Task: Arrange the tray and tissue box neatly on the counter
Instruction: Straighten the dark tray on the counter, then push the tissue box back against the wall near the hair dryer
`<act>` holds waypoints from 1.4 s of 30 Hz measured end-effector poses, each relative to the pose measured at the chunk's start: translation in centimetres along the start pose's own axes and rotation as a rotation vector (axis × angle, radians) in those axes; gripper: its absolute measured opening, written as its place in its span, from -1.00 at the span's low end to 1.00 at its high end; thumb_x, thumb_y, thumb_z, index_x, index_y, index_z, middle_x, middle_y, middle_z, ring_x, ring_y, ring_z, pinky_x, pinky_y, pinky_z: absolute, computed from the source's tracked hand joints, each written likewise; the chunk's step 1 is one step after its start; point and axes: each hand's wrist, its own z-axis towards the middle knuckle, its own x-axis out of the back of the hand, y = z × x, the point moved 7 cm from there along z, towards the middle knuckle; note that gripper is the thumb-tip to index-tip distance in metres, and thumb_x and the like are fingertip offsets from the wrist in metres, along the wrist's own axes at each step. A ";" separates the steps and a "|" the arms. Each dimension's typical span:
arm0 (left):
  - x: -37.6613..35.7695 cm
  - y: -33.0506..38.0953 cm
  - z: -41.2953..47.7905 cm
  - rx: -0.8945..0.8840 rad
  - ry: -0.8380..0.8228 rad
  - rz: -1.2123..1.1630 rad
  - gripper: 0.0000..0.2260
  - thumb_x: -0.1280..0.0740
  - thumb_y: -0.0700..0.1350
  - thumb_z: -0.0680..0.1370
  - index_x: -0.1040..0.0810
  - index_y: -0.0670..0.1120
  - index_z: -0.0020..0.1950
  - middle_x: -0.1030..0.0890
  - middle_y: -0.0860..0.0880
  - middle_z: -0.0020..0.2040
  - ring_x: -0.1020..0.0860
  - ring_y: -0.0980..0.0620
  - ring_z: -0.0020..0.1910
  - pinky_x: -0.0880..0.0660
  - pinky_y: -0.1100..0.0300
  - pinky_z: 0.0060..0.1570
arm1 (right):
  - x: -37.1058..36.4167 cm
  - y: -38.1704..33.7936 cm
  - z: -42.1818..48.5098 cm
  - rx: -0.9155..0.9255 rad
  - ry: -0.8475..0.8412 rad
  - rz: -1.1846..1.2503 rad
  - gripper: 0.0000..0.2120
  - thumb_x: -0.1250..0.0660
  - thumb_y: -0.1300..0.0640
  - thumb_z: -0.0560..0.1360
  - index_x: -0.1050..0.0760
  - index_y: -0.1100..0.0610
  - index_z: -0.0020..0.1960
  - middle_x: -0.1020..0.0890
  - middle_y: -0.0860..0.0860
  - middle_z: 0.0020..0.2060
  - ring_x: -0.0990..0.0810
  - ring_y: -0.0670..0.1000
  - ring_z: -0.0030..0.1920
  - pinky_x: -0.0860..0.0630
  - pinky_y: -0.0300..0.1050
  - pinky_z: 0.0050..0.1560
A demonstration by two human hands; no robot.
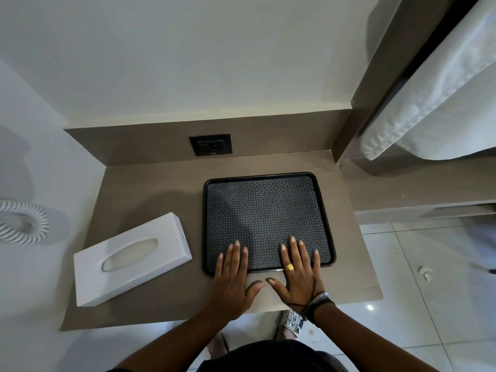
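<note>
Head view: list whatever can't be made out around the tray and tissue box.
- Black patterned plastic tray: its near rim is partly covered by the left hand and right hand, both lying flat.
- White rectangular tissue box: any tissue inside is unreadable through the oval slot.
- Black wall socket: too small and dark for detail.
- White coiled cord: cut off by the left edge.

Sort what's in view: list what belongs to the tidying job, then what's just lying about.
Job: black tray, white tissue box, counter, left hand and right hand flat on the tray.

Lying about: wall socket, coiled cord, white bedding.
</note>
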 end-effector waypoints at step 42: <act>10.4 -16.2 4.5 0.201 0.130 -0.219 0.08 0.11 0.60 0.35 -0.10 -0.16 0.62 0.01 -0.21 0.65 0.01 -0.16 0.64 0.05 -0.22 0.55 | 0.1 -10.3 2.5 0.514 0.074 0.063 -0.30 -0.10 -0.34 0.54 -0.15 0.00 0.55 -0.12 0.13 0.57 -0.14 0.19 0.54 -0.12 0.26 0.49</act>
